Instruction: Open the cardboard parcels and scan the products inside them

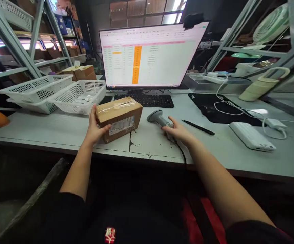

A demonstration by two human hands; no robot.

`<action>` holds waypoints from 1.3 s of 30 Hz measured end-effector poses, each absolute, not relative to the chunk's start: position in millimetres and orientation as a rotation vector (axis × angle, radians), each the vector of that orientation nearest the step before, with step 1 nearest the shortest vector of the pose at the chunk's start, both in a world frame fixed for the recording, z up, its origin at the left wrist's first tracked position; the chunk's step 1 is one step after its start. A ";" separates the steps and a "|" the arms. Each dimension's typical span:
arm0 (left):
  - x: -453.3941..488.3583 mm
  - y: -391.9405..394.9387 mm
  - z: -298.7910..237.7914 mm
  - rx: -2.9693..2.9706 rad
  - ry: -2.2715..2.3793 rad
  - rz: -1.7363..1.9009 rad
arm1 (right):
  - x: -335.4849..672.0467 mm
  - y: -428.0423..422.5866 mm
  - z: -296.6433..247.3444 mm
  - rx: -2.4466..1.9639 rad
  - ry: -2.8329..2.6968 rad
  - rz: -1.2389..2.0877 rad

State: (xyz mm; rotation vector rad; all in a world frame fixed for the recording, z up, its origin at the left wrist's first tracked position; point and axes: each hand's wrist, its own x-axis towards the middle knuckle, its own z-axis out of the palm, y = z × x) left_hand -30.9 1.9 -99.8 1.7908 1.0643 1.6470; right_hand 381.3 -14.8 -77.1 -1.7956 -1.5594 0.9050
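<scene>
A taped brown cardboard parcel (pixel 120 117) with a white label on its near side rests tilted on the grey table (pixel 47 128). My left hand (pixel 94 127) grips its left end, thumb on the front face. My right hand (pixel 179 131) is closed round the handle of a grey corded barcode scanner (pixel 157 117), whose head points toward the parcel. The scanner's black cable drops over the table's front edge.
A monitor (pixel 149 54) showing a spreadsheet stands behind a black keyboard (pixel 147 100). White mesh baskets (pixel 78 96) sit at the left. A black pen (pixel 197 127), a mouse mat (pixel 220 108), a white power bank (pixel 251 135) and cables lie to the right.
</scene>
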 end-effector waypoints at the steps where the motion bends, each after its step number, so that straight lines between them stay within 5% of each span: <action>1: -28.2 6.3 -96.6 1.763 1.048 1.655 | 381.2 -15.1 -74.3 -1.737 -1.509 0.994; 7: -35.6 33.1 -90.1 1.639 1.029 1.731 | 393.1 -40.4 -55.9 -1.346 -1.226 1.002; 13: -40.2 65.4 -95.1 1.433 0.964 1.763 | 377.5 -73.4 -31.7 -1.320 -1.557 1.080; 23: -35.3 46.1 -97.6 1.615 0.941 1.731 | 309.9 -85.1 -21.7 -1.394 -2.493 0.303; 39: -35.7 45.1 -102.1 1.598 0.978 1.727 | 321.3 -117.4 -6.2 -1.215 -2.455 0.115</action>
